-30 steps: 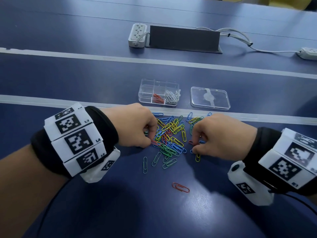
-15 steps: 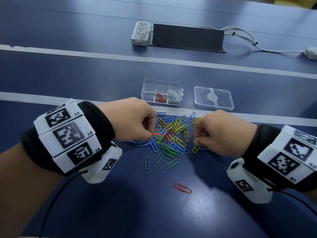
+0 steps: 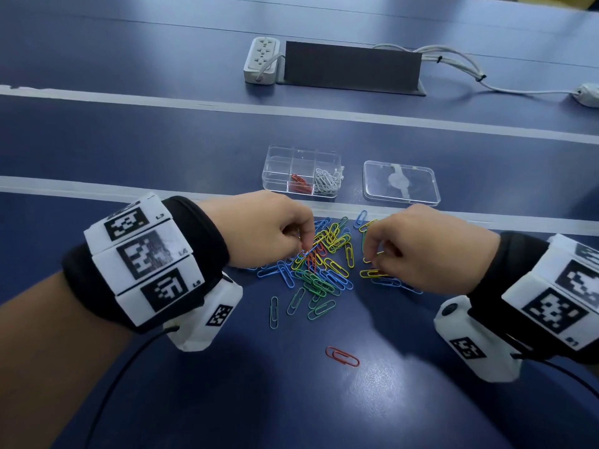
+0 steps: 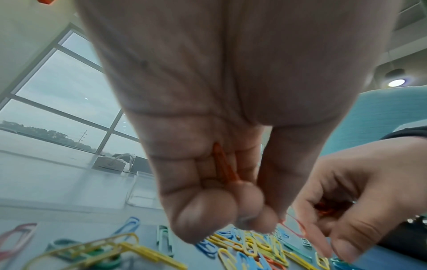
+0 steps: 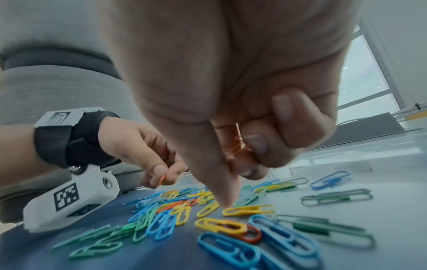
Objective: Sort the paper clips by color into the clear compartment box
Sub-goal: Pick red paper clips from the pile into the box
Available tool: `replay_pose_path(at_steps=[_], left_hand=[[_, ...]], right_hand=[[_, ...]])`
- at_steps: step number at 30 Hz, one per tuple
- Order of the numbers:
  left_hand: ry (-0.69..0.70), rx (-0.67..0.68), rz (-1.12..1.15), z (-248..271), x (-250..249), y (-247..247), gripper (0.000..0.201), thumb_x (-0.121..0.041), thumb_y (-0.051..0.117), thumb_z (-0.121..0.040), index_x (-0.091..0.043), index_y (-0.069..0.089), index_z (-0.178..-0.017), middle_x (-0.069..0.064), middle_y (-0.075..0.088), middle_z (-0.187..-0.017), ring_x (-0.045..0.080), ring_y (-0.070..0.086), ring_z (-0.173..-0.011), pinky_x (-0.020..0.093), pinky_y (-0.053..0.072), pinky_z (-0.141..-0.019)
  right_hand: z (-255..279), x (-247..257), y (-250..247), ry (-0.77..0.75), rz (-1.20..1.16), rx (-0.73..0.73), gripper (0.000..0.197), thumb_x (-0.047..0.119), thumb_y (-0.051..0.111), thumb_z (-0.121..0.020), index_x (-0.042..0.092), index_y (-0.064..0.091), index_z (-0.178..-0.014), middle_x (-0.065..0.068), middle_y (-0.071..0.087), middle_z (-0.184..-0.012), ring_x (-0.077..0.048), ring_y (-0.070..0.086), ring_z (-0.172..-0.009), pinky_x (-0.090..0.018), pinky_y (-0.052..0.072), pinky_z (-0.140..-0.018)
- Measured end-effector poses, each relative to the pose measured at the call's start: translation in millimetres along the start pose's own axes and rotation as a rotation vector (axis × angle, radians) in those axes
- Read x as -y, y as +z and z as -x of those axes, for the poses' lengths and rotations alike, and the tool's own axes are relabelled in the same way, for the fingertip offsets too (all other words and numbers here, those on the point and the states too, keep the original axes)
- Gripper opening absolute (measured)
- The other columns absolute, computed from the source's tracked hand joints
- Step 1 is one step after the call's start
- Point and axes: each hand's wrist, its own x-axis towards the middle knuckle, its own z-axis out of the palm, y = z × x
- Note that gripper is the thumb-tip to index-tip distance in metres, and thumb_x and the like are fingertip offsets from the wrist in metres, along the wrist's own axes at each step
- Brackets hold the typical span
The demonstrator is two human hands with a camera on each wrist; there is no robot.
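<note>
One blue bench (image 3: 162, 140) carries everything, crossed by pale stripes. Taking the clear compartment box (image 3: 278, 163) as the landmark: a dark upright panel (image 3: 351, 64) with a white power strip (image 3: 261, 59) at its left end stands well beyond the box. Just right of the box lies its clear lid (image 3: 402, 183), flat on the bench. Nearer the person than the box, both hands work over a loose pile of paper clips (image 3: 324, 270) in blue, green, yellow and red. The left hand (image 3: 259, 231), below and slightly left of the box, has its fingers curled and pinches a red clip (image 4: 225, 169) between thumb and fingertips, with another red clip at its tips. The right hand (image 3: 424, 247), below the lid, is also curled, gripping a small bunch of red clips (image 5: 235, 144) inside its fingers. Inside the box, the near middle compartment holds red clips (image 3: 299, 183) and the near right one holds white clips (image 3: 325, 181). A single red clip (image 3: 342, 355) lies alone, farthest from the box towards the person.
</note>
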Motion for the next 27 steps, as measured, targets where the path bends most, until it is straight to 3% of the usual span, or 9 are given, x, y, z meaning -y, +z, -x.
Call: replay_pose_path(at_steps=[3,6,8,12,15,19,22,25,27], left_hand=[[-0.058,-0.008,0.028,0,-5,0,0.023,-0.018,0.041,-0.087,-0.028,0.046,-0.067,-0.009,0.047,-0.059,0.002,0.044,-0.053,0.015,0.032,-0.051],[-0.102,0.021,0.117,-3,-7,-1,0.022,-0.019,0.037,-0.085,-0.018,0.04,-0.063,-0.003,0.039,-0.057,0.012,0.036,-0.053,0.026,0.029,-0.053],[-0.094,0.027,0.177,-3,-8,-1,0.017,-0.028,0.035,-0.072,-0.017,0.037,-0.06,-0.002,0.035,-0.057,0.02,0.031,-0.057,0.028,0.03,-0.057],[-0.072,0.031,0.233,-5,-8,0,0.015,-0.032,0.033,-0.061,-0.02,0.035,-0.052,-0.003,0.033,-0.056,0.022,0.028,-0.062,0.036,0.03,-0.062],[-0.069,0.022,0.244,-6,-9,0,0.018,-0.032,0.032,-0.062,-0.018,0.034,-0.052,-0.001,0.032,-0.058,0.022,0.027,-0.062,0.037,0.028,-0.062],[-0.107,0.037,0.195,-6,-13,-3,0.02,-0.034,0.031,-0.064,-0.016,0.032,-0.055,0.001,0.033,-0.058,0.022,0.028,-0.06,0.033,0.028,-0.06],[-0.139,0.043,0.079,-8,-15,-4,0.033,-0.043,0.033,-0.078,-0.015,0.032,-0.061,0.001,0.038,-0.061,0.02,0.033,-0.057,0.029,0.03,-0.055],[-0.124,0.038,-0.055,-12,-12,0,0.036,-0.037,0.038,-0.093,-0.015,0.038,-0.064,-0.001,0.042,-0.062,0.013,0.04,-0.058,0.028,0.033,-0.059],[-0.113,0.055,-0.069,-12,-9,2,0.029,-0.036,0.04,-0.095,-0.021,0.041,-0.07,-0.006,0.045,-0.066,0.011,0.043,-0.063,0.027,0.034,-0.062]], right_hand=[[3,-4,-3,-0.009,0.028,-0.004,0.017,0.018,0.053,-0.083,0.03,0.065,-0.082,0.015,0.041,-0.054,0.0,0.038,-0.054,-0.009,0.028,-0.053],[5,-7,-2,-0.007,0.083,0.013,0.01,0.028,0.058,-0.082,0.027,0.067,-0.085,0.014,0.042,-0.059,-0.009,0.043,-0.064,-0.02,0.037,-0.06],[5,-7,1,-0.001,0.09,0.021,0.015,0.037,0.06,-0.082,0.026,0.068,-0.088,0.014,0.043,-0.062,-0.012,0.043,-0.073,-0.024,0.038,-0.069],[5,-7,3,0.006,0.076,0.011,0.022,0.048,0.062,-0.079,0.028,0.064,-0.089,0.014,0.04,-0.062,-0.011,0.039,-0.071,-0.023,0.032,-0.068],[7,-7,4,-0.001,0.04,0.023,0.025,0.052,0.061,-0.079,0.03,0.064,-0.091,0.015,0.039,-0.062,-0.006,0.037,-0.065,-0.023,0.032,-0.068],[6,-5,6,0.006,0.06,0.068,0.021,0.043,0.061,-0.082,0.029,0.065,-0.098,0.013,0.038,-0.069,-0.016,0.047,-0.084,-0.027,0.041,-0.076],[7,-4,7,0.002,0.077,0.091,0.017,0.038,0.061,-0.083,0.024,0.065,-0.091,0.008,0.052,-0.078,-0.022,0.057,-0.093,-0.035,0.047,-0.082],[10,-4,6,-0.008,0.087,0.077,0.019,0.035,0.054,-0.085,0.02,0.066,-0.087,0.002,0.063,-0.083,-0.022,0.058,-0.087,-0.036,0.049,-0.081],[11,-3,4,-0.02,0.058,0.043,0.018,0.031,0.049,-0.083,0.019,0.062,-0.08,0.006,0.056,-0.069,-0.019,0.055,-0.076,-0.033,0.048,-0.076]])
